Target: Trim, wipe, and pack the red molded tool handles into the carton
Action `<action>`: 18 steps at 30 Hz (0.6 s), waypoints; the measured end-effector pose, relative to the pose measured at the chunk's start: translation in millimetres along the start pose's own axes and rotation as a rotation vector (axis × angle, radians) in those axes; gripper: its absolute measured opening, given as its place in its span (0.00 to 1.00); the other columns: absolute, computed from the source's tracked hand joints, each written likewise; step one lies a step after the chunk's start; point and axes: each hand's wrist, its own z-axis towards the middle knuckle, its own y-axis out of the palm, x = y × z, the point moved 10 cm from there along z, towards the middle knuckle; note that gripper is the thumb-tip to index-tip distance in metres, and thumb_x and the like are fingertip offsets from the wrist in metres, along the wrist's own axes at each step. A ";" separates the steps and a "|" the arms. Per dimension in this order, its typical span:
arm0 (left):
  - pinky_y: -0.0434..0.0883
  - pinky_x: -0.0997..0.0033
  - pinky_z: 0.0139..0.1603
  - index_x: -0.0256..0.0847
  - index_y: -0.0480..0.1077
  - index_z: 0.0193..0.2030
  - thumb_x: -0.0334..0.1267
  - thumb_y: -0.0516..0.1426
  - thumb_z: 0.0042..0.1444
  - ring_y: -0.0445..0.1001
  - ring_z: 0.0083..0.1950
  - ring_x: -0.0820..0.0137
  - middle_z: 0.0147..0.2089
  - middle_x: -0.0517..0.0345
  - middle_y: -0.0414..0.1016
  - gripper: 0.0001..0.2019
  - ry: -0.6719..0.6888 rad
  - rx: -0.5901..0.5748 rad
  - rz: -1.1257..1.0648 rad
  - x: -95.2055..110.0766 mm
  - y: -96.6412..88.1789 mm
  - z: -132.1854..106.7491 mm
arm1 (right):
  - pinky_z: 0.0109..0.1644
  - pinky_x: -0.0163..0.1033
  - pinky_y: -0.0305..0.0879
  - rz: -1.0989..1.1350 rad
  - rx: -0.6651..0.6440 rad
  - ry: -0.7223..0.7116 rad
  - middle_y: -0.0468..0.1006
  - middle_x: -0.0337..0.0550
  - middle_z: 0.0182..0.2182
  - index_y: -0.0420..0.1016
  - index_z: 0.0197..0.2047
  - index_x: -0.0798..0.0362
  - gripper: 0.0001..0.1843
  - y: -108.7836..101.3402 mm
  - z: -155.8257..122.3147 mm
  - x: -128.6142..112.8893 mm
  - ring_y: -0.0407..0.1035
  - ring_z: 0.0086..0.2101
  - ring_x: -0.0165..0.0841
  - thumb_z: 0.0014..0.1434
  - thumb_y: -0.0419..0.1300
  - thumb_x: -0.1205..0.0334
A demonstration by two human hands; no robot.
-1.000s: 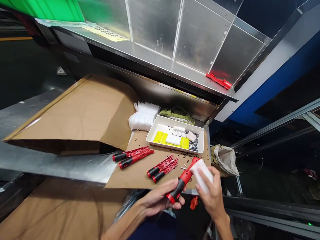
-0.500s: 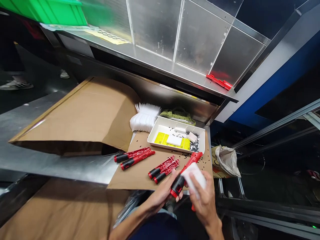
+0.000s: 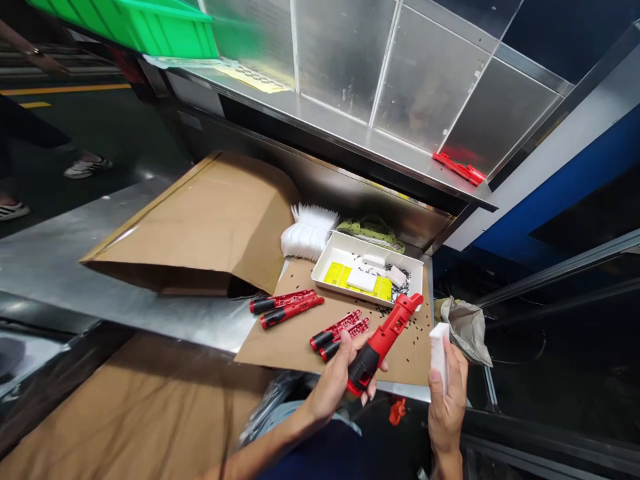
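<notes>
Grips a red-and-black casing [image 3: 386, 341] in the left hand [image 3: 330, 387], over the cardboard sheet [image 3: 287, 343]; pinches a white block [image 3: 439, 350], clear of the casing, in the right hand [image 3: 450, 403]. Seems midway with this one; unclear whether done with four similar pieces [image 3: 295, 311] lying there.

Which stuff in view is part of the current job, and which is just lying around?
Likely part of the job:
red-and-black part in the left grip
white block in the right grip
similar parts on the cardboard sheet
white tray

Seemingly just lying about:
green bin
red piece on the ledge
pale bag
</notes>
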 end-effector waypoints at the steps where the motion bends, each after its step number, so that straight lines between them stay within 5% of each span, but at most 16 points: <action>1: 0.60 0.75 0.17 0.34 0.69 0.56 0.74 0.51 0.51 0.65 0.18 0.74 0.25 0.59 0.72 0.43 0.001 -0.005 -0.018 4.3 3.6 -1.4 | 0.58 0.54 0.60 0.009 -0.008 0.009 0.62 0.54 0.59 0.60 0.68 0.50 0.28 1.9 -0.8 0.6 0.60 0.59 0.48 0.69 0.48 0.49; 6: 0.56 0.80 0.16 0.36 0.72 0.40 0.63 0.57 0.56 0.62 0.16 0.78 0.17 0.65 0.65 0.27 -0.068 0.009 -0.139 14.2 14.0 -10.6 | 0.56 0.53 0.63 -0.010 -0.086 -0.085 0.61 0.55 0.59 0.58 0.70 0.49 0.28 19.3 -3.7 -28.5 0.61 0.58 0.47 0.71 0.45 0.51; 11: 0.54 0.82 0.15 0.35 0.69 0.33 0.49 0.52 0.66 0.62 0.14 0.81 0.24 0.60 0.72 0.19 -0.338 0.015 -0.303 -10.7 16.1 -17.5 | 0.54 0.49 0.68 -0.086 -0.171 -0.368 0.59 0.52 0.59 0.62 0.68 0.42 0.24 34.3 7.3 -77.7 0.64 0.57 0.43 0.70 0.49 0.57; 15: 0.45 0.85 0.12 0.37 0.68 0.38 0.54 0.46 0.68 0.58 0.13 0.82 0.20 0.63 0.66 0.22 -0.513 -0.202 -0.381 -33.5 23.7 -18.7 | 0.50 0.48 0.71 -0.229 -0.012 -0.315 0.62 0.53 0.55 0.67 0.65 0.46 0.22 17.4 29.2 -70.3 0.67 0.53 0.42 0.70 0.49 0.58; 18: 0.39 0.87 0.12 0.38 0.66 0.34 0.53 0.52 0.65 0.48 0.12 0.86 0.19 0.67 0.61 0.19 -0.527 -0.343 -0.479 -38.9 26.8 -17.4 | 0.51 0.48 0.71 -0.216 -0.087 -0.403 0.63 0.53 0.57 0.67 0.65 0.44 0.22 24.7 22.7 -78.3 0.67 0.54 0.43 0.69 0.50 0.58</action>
